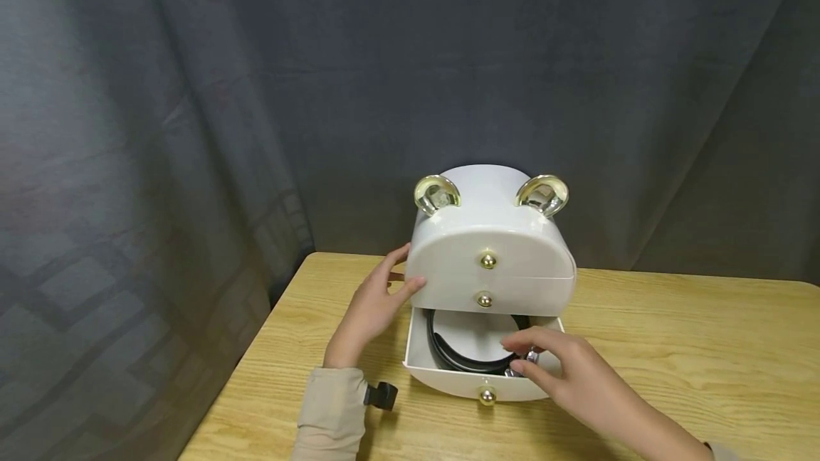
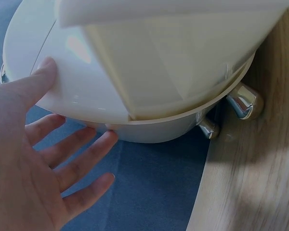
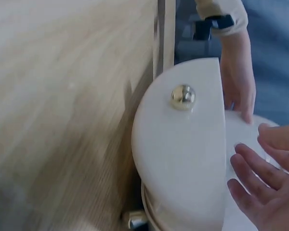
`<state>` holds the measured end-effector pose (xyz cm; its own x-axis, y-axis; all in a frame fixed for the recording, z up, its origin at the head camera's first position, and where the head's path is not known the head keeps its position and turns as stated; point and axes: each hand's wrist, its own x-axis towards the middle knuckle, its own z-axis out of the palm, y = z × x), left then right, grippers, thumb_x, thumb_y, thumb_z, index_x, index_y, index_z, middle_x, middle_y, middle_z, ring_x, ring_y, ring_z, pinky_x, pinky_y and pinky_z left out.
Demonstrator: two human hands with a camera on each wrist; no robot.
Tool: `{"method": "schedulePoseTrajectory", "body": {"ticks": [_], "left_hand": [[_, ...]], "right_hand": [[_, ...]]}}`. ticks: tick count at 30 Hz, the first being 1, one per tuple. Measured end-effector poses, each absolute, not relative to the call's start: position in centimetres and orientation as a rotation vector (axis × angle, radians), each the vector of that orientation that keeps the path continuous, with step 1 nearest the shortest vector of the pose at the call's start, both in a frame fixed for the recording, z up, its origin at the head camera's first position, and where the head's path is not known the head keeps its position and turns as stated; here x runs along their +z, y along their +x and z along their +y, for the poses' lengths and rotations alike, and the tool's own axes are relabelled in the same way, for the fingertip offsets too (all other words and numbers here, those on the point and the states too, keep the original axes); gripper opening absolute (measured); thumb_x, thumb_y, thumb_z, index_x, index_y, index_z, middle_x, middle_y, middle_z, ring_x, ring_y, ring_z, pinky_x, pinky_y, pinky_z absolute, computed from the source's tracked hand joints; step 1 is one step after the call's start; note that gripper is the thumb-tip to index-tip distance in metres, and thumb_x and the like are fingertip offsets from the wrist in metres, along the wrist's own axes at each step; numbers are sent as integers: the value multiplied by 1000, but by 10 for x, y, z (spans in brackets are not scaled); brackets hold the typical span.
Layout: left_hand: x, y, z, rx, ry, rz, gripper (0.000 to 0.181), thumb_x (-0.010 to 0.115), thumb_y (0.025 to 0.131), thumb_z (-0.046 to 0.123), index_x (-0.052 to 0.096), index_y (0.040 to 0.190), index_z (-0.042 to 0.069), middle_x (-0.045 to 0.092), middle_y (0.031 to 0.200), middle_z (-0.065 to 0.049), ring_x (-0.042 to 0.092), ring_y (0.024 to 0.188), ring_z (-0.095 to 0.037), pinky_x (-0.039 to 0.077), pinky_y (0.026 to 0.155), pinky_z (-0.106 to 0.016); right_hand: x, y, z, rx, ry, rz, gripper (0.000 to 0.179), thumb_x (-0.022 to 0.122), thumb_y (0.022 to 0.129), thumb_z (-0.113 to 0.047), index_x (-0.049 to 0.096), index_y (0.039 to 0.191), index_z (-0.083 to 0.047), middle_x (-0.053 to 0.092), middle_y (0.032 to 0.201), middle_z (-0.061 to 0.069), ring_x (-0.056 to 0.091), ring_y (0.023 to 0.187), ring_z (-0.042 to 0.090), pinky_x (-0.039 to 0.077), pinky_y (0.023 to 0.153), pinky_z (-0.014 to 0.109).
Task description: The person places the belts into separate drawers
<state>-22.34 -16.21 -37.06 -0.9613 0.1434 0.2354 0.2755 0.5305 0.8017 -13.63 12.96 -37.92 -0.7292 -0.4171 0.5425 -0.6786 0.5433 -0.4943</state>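
A white rounded drawer box [image 1: 448,262] with gold ear-shaped ornaments stands on the table. Its bottom drawer [image 1: 419,354] is pulled out, and a coiled black belt [image 1: 442,356] with a silver buckle lies in it. My left hand [image 1: 371,304] rests against the box's left side, thumb near the front edge and fingers spread, as the left wrist view shows too. Over the drawer's right part hovers my right hand [image 1: 566,365], thumb and fingers apart beside the buckle [image 1: 533,356]. In the right wrist view nothing shows between its fingers; the belt is hidden there behind the drawer front [image 3: 183,144].
The box's two upper drawers are closed, with gold knobs [image 1: 488,261] on their fronts. Wood-grain tabletop [image 1: 692,354] extends to the right. A dark grey curtain [image 1: 384,91] hangs behind and to the left, close to the box's back.
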Motion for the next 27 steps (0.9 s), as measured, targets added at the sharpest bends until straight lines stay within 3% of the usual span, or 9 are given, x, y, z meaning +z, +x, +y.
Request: {"method": "schedulePoseTrajectory", "body": {"ticks": [13, 18, 27], "left_hand": [[-370, -224, -161, -1414, -357, -2624, 68, 63, 91, 57, 39, 151, 34, 54, 139, 0, 56, 120, -22, 48, 93, -50], [-368, -223, -160, -1415, -347, -2630, 69, 63, 91, 58, 39, 151, 35, 55, 138, 1, 56, 120, -22, 48, 94, -50], [-369, -223, -161, -1421, -347, -2629, 69, 63, 90, 58, 39, 151, 36, 54, 140, 2, 56, 120, -22, 48, 94, -51]], "right_hand": [[-396, -115, 117, 1199, 846, -2249, 31, 79, 77, 6, 75, 100, -16, 72, 92, -8, 65, 82, 4, 48, 74, 13], [-405, -112, 116, 1249, 910, -2229, 33, 79, 76, 9, 74, 101, -13, 72, 90, -7, 65, 76, 4, 49, 73, 14], [-421, -106, 119, 1336, 962, -2356, 24, 75, 83, 4, 74, 102, -9, 72, 92, -5, 63, 77, 3, 52, 65, 20]]}}
